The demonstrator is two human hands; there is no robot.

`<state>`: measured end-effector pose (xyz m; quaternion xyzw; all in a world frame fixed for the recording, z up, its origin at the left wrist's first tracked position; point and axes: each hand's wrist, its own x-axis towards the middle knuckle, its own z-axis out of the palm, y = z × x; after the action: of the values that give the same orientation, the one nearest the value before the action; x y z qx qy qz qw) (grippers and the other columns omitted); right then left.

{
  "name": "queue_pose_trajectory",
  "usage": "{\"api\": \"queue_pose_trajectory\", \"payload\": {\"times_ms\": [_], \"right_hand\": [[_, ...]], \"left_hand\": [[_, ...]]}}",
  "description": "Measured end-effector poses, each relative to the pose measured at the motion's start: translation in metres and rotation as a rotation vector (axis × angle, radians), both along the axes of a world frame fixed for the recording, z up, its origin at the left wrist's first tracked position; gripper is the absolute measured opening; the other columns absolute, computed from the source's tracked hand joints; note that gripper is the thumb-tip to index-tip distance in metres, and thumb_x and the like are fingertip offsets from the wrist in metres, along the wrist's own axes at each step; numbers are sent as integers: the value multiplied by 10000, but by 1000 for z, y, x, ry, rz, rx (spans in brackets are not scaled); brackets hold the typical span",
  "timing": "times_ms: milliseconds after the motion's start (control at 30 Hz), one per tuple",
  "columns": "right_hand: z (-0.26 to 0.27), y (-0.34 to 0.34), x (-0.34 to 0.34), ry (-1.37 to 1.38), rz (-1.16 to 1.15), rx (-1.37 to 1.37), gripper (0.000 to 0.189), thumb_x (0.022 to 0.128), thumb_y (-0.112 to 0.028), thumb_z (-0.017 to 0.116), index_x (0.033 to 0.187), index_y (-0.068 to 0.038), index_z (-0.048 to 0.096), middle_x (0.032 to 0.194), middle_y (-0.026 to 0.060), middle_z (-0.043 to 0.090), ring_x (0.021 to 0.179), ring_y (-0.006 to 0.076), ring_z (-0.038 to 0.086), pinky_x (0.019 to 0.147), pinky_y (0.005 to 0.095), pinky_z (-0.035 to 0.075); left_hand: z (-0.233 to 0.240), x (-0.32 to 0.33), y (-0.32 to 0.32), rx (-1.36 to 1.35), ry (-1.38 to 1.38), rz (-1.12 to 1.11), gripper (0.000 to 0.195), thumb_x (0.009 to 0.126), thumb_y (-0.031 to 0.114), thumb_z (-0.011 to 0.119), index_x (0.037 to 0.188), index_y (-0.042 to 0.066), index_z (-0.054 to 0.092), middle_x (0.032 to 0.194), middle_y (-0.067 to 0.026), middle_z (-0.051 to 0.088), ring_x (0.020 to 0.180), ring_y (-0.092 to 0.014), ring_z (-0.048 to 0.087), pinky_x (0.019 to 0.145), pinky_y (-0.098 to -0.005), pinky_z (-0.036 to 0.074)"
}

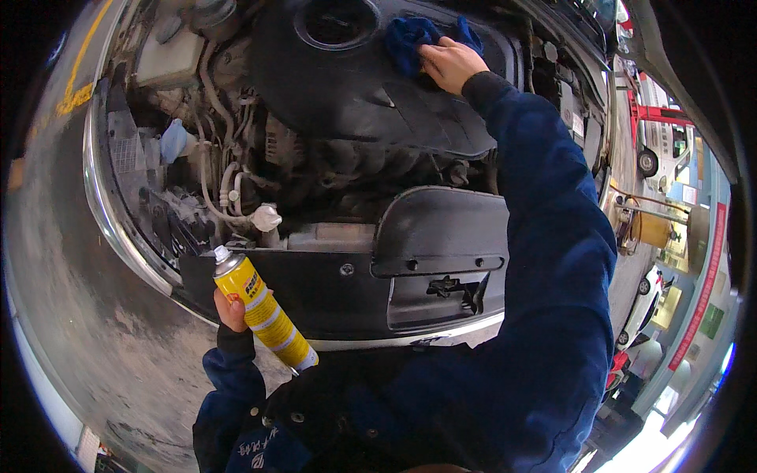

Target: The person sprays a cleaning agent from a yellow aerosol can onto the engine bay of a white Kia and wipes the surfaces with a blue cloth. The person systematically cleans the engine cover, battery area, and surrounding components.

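My right hand (pixel 454 64) presses a crumpled dark blue cloth (pixel 414 42) onto the black plastic engine cover (pixel 331 88), near its far right part. The arm stretches across the front of the engine bay. In my left hand (pixel 232 312) is a yellow aerosol can (pixel 273 319) with printed writing. It is tilted, its white nozzle (pixel 222 253) pointing up and away from me, near the front left of the bay. My palm and most of the left fingers are hidden behind the can.
Left of the cover are hoses, a pale capped filler neck (pixel 266 219), a light blue covering (pixel 174 141) and a whitish reservoir (pixel 168 56). A black front panel (pixel 284 284) with a latch opening (pixel 452 290) lies before me. The raised hood (pixel 698 77) edges the right; parked vehicles (pixel 662 130) stand beyond.
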<state>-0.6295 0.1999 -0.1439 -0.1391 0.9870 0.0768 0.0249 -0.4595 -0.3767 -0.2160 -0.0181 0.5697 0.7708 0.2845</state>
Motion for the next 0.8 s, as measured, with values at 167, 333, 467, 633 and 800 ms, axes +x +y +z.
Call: {"api": "queue_pose_trajectory", "payload": {"times_ms": [167, 333, 467, 633, 800], "right_hand": [[16, -12, 11, -93, -569, -31, 333, 900, -321, 525, 1091, -88, 667, 1043, 198, 674, 988, 368, 644, 855, 467, 522], [63, 45, 50, 290, -950, -326, 349, 856, -294, 509, 980, -14, 676, 987, 201, 675, 958, 379, 635, 866, 416, 488], [43, 51, 36, 161, -647, -701, 348, 885, -296, 502, 1014, -9, 650, 1013, 215, 650, 978, 397, 590, 852, 444, 468], [-35, -48, -35, 158, -916, -448, 508, 867, -418, 408, 1084, -48, 681, 1128, 234, 642, 1077, 446, 578, 984, 510, 410], [-33, -80, 4, 329, -401, -139, 275, 794, -316, 546, 824, -74, 674, 785, 174, 678, 874, 372, 607, 829, 488, 408]], "left_hand": [[-3, 1, -2, 26, -48, 10, 865, 762, 680, 639, 1222, -30, 456, 974, -209, 631, 805, -342, 687, 717, -473, 584], [-5, -2, -7, -10, -83, -17, 866, 752, 692, 641, 1191, -36, 479, 969, -202, 634, 812, -340, 688, 736, -460, 583], [-3, -4, -5, -1, -28, -47, 866, 750, 690, 647, 1182, -45, 494, 965, -214, 640, 799, -342, 691, 718, -455, 586], [-3, -6, -2, -22, -15, -29, 861, 763, 703, 619, 1179, -41, 495, 965, -208, 639, 803, -337, 690, 716, -452, 587], [-4, -4, -4, -35, -23, -49, 880, 752, 727, 604, 1180, -34, 494, 975, -204, 633, 816, -333, 688, 731, -459, 586]]}}
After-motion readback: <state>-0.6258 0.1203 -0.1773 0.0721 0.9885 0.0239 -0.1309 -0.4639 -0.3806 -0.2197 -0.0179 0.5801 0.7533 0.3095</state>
